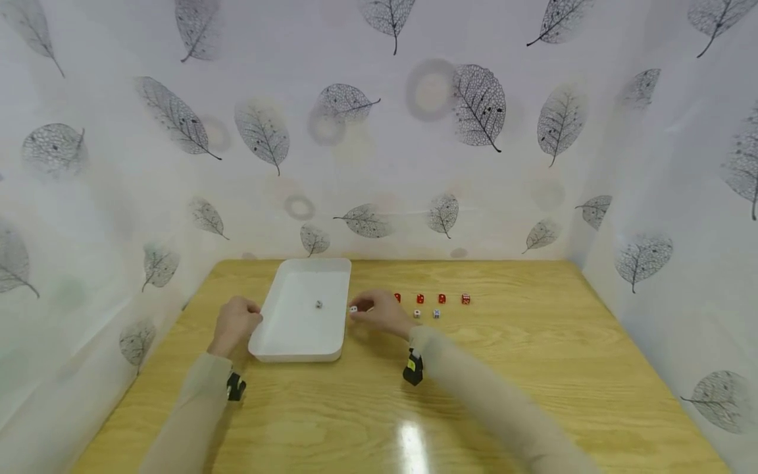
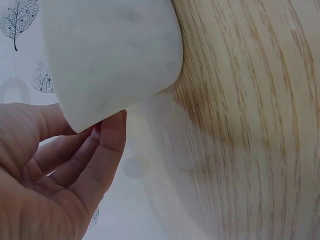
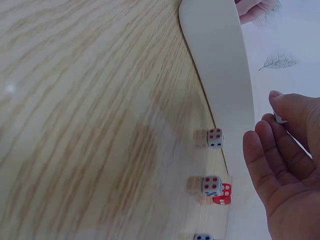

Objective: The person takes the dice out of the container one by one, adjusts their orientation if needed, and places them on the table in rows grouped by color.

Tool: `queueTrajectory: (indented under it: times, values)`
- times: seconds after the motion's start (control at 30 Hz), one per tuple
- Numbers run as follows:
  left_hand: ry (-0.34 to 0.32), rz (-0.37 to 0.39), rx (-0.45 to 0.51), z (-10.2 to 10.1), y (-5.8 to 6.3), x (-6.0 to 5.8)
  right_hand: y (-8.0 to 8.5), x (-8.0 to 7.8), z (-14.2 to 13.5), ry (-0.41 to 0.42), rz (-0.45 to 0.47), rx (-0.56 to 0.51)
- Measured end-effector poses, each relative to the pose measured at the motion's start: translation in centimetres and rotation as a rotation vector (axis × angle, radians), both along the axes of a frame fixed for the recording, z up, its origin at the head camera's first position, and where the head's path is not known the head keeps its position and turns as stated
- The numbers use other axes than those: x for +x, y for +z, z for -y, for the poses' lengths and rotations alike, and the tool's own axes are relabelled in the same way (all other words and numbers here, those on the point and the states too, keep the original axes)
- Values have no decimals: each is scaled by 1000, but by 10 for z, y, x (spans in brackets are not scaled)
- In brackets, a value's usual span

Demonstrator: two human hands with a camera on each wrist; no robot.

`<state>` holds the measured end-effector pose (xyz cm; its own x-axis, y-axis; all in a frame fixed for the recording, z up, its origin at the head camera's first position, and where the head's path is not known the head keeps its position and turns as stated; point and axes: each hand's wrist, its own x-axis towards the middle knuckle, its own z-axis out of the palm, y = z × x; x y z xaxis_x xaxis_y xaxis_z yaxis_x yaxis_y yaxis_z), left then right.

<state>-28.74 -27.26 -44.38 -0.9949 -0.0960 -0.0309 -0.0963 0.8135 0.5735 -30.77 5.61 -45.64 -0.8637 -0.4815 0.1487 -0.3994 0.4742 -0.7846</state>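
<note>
A white tray (image 1: 299,356) lies on the wooden table, and one white die (image 1: 319,304) sits inside it. My left hand (image 1: 235,324) pinches the tray's left edge; in the left wrist view, thumb and fingers meet at the wall (image 2: 115,65). Just beyond the tray's right rim, my right hand (image 1: 381,313) holds a white die (image 1: 353,309) between thumb and fingertip. Most of that die (image 3: 280,119) is hidden by the fingers in the right wrist view. Beside this hand, white dice (image 3: 215,137) stand on the table.
Right of my right hand runs a row of several red dice (image 1: 441,299). Nearer to me are two white dice (image 1: 417,314). The wooden table (image 1: 503,382) ends at a leaf-patterned curtain (image 1: 403,217) at the back and sides.
</note>
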Motion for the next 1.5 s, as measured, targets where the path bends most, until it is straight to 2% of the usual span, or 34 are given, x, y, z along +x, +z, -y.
queueTrajectory:
  times: [0.63,0.9,1.17,1.3,1.5]
  values:
    - [18,-1,-14,2,2,4,-2,4,-46,-51,-6,92]
    - [18,1,-19,-1,4,3,-8,1,-75,-120,33,128]
    - [21,-7,-10,-4,5,3,-2,1,-94,-168,-5,148]
    - [9,-22,-16,-4,5,3,-1,2,-106,-173,16,137]
    - [5,-6,-13,-4,6,5,1,4,-123,-194,22,133]
